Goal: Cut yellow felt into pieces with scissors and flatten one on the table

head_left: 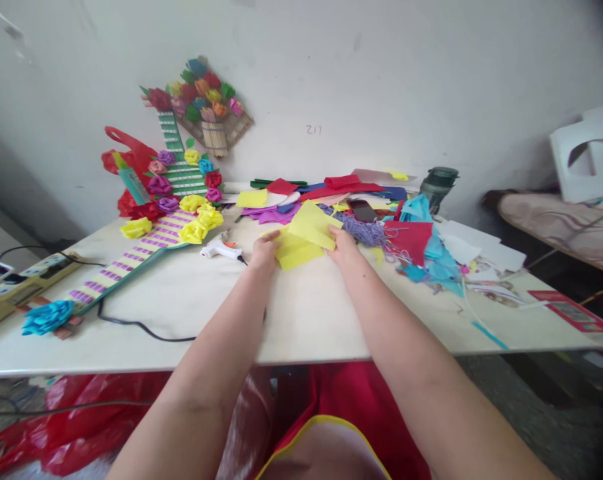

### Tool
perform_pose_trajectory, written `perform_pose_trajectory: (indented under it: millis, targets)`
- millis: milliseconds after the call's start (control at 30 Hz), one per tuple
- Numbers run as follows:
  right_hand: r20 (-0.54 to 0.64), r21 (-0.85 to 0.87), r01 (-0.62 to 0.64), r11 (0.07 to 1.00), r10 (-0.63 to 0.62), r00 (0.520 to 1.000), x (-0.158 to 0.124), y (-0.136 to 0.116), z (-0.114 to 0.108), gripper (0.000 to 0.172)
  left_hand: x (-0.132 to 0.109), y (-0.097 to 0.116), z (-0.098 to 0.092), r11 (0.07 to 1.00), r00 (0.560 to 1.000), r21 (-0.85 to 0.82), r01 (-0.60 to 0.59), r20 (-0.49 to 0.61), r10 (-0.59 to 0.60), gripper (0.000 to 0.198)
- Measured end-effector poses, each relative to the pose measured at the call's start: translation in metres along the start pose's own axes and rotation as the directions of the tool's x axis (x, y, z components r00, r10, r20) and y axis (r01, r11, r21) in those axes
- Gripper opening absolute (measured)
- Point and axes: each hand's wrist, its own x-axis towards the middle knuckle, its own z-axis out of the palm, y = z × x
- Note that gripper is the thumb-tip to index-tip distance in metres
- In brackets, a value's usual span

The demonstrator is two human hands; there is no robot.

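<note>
Between my hands are two overlapping pieces of thin yellow paper [311, 225], one angled over the other, just above the white table. At their left edge, my left hand [265, 252] is closed on the lower piece. The fingers of my right hand [340, 243] pinch the right side, where the upper piece ends. Fingertips under the paper are partly hidden. Left of my left hand, a white glue gun [220, 249] lies on the table with its black cord. Purple shredded strands [364, 230] lie just beyond my right hand.
At left lies a guitar-shaped craft [131, 257] with paper flowers. Coloured sheets [341, 187] are stacked at the back, near a dark bottle [439, 185]. Blue scraps [439, 260] and white paper pieces cover the right side. A power strip [26, 283] sits at far left.
</note>
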Motion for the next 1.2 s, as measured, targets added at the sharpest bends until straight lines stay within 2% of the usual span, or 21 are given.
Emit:
perform_pose_trajectory:
  millis: [67, 200, 367, 500, 567, 667, 767, 867, 967, 1200]
  targets:
    - [0.034, -0.015, 0.034, 0.999, -0.033, 0.999, 0.001, 0.002, -0.001, 0.021, -0.005, 0.003, 0.004, 0.998, 0.999, -0.056, 0.026, 0.031, -0.024, 0.053]
    - [0.043, -0.025, 0.049, 0.998, -0.048, 0.998, 0.002, 0.003, 0.001, 0.022, -0.017, 0.009, 0.014, 0.977, 0.993, -0.205, 0.059, 0.109, -0.037, 0.067]
    - [0.033, -0.008, 0.026, 1.000, -0.026, 0.999, -0.001, 0.003, 0.006, 0.022, -0.022, 0.005, 0.020, 0.983, 0.988, -0.180, 0.038, 0.156, -0.009, 0.085]
    - [0.038, 0.001, 0.033, 0.999, -0.033, 0.999, -0.005, 0.005, 0.010, 0.019, -0.022, -0.001, 0.022, 0.983, 0.989, -0.185, 0.002, 0.147, 0.026, 0.103]
    - [0.051, -0.033, 0.005, 0.999, -0.003, 0.999, -0.007, 0.008, 0.010, 0.017, -0.022, -0.002, 0.022, 0.978, 0.989, -0.207, 0.018, 0.146, 0.013, 0.106]
    - [0.049, -0.125, -0.052, 0.991, 0.059, 0.997, -0.007, 0.012, 0.009, 0.016, -0.019, -0.001, 0.021, 0.972, 0.988, -0.216, 0.090, 0.139, -0.061, 0.103]
    - [0.050, -0.194, -0.083, 0.977, 0.094, 0.994, -0.005, 0.017, 0.008, 0.014, -0.014, 0.001, 0.018, 0.972, 0.991, -0.196, 0.129, 0.071, -0.117, 0.098]
    - [0.081, -0.221, -0.077, 0.972, 0.097, 0.992, -0.003, 0.020, 0.007, 0.013, -0.010, 0.001, 0.014, 0.986, 0.996, -0.143, 0.083, 0.025, -0.081, 0.086]
    - [0.108, -0.218, -0.036, 0.975, 0.061, 0.992, -0.002, 0.021, 0.006, 0.014, -0.009, -0.001, 0.012, 0.993, 0.999, -0.116, 0.026, 0.031, -0.022, 0.071]
    - [0.081, -0.291, 0.064, 0.955, -0.042, 0.996, 0.000, 0.022, 0.004, 0.013, -0.010, -0.001, 0.012, 0.991, 0.992, -0.128, -0.030, 0.116, 0.045, 0.078]
